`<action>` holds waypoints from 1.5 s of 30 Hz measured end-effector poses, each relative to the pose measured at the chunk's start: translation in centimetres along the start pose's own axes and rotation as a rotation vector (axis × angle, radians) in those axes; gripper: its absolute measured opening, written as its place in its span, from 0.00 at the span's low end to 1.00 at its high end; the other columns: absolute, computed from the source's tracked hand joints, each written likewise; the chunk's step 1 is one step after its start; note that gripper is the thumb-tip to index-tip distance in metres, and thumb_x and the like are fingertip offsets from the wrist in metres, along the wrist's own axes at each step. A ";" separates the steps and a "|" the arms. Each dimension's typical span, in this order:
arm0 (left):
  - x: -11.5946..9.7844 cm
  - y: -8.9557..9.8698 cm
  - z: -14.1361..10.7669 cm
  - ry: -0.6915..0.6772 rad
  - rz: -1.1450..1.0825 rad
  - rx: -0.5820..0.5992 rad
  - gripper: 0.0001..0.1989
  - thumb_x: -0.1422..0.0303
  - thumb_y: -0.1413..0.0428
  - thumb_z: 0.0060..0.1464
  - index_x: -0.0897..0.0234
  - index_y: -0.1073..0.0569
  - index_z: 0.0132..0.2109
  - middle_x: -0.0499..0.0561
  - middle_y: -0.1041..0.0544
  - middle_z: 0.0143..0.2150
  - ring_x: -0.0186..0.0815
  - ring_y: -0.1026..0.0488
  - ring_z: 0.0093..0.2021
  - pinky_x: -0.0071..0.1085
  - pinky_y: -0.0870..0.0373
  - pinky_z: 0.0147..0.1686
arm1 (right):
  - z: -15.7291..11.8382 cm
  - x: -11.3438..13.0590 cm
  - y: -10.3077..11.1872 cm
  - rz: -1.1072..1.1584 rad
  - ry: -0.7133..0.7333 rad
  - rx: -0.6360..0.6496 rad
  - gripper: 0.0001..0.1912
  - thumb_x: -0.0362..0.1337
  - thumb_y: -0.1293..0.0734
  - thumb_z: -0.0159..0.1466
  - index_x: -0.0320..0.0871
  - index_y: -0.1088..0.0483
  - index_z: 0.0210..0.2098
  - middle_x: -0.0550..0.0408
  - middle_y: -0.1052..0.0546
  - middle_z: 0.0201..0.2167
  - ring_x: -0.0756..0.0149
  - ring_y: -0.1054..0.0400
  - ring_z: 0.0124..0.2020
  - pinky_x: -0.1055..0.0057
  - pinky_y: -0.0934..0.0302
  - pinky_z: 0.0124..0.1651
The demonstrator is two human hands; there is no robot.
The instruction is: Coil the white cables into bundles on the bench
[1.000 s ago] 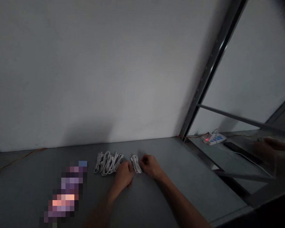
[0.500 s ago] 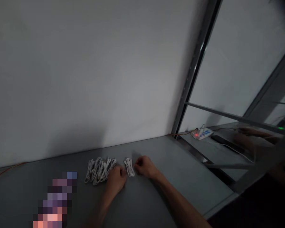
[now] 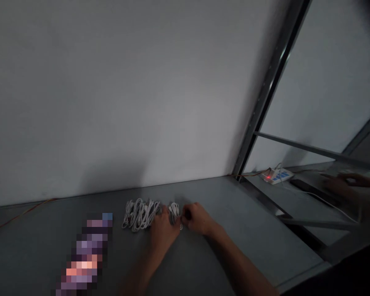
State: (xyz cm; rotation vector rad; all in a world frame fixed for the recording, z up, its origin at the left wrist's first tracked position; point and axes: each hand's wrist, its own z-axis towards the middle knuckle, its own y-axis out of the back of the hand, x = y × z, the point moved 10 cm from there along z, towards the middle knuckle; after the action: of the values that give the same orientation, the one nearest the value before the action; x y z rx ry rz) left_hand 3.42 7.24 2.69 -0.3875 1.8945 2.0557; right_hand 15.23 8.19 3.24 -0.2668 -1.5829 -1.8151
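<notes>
A small coiled bundle of white cable (image 3: 174,209) lies on the grey tabletop (image 3: 243,255). My left hand (image 3: 165,227) reaches over its near end, thumb and fingers closed around it, covering that part. Right beside it, my right hand (image 3: 197,218) is curled with thumb and fingertips pinched at the bundle's right edge. Whatever is between those fingertips is too small and dark to make out. Just left of my left hand sits a row of several coiled white cables (image 3: 138,214), lying close together.
A pixelated object (image 3: 86,255) lies on the left. An orange wire (image 3: 24,214) runs along the wall's foot. Past the metal rack post (image 3: 259,102) are a lit power strip (image 3: 277,176), a dark flat object (image 3: 314,192) and another person's blurred hands (image 3: 345,184).
My left hand has moved right, from beside the single cable bundle to over its near end. My right hand has come closer to the bundle. The view has shifted slightly.
</notes>
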 end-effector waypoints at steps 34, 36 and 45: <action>-0.9 -2.0 0.9 -0.232 -0.471 0.115 0.08 0.65 0.52 0.57 0.63 0.33 0.32 0.48 0.26 0.27 0.36 0.29 0.30 0.30 0.39 0.31 | 1.0 -2.8 -3.4 0.898 -0.147 0.061 0.22 0.54 0.37 0.59 0.40 0.30 0.27 0.59 0.31 0.16 0.72 0.39 0.16 0.76 0.43 0.20; -0.7 -2.0 1.0 -0.228 -0.496 0.107 0.08 0.65 0.52 0.56 0.63 0.33 0.32 0.49 0.26 0.28 0.36 0.29 0.30 0.30 0.38 0.32 | 1.1 -3.1 -3.4 0.894 -0.161 0.052 0.18 0.50 0.37 0.59 0.40 0.30 0.29 0.58 0.30 0.18 0.72 0.38 0.16 0.76 0.42 0.20; -0.9 -1.1 0.8 -0.195 -0.745 0.103 0.12 0.58 0.53 0.57 0.61 0.36 0.32 0.43 0.32 0.21 0.31 0.32 0.22 0.26 0.39 0.22 | 0.8 -4.7 -2.9 0.776 -0.305 -0.036 0.21 0.51 0.37 0.59 0.38 0.32 0.25 0.57 0.31 0.16 0.73 0.39 0.14 0.76 0.44 0.17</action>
State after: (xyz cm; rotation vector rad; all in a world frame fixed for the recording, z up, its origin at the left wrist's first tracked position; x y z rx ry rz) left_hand 4.71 8.09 2.08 -0.7072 1.4285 1.4346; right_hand 16.65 10.65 -1.54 -1.0544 -1.3580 -1.2227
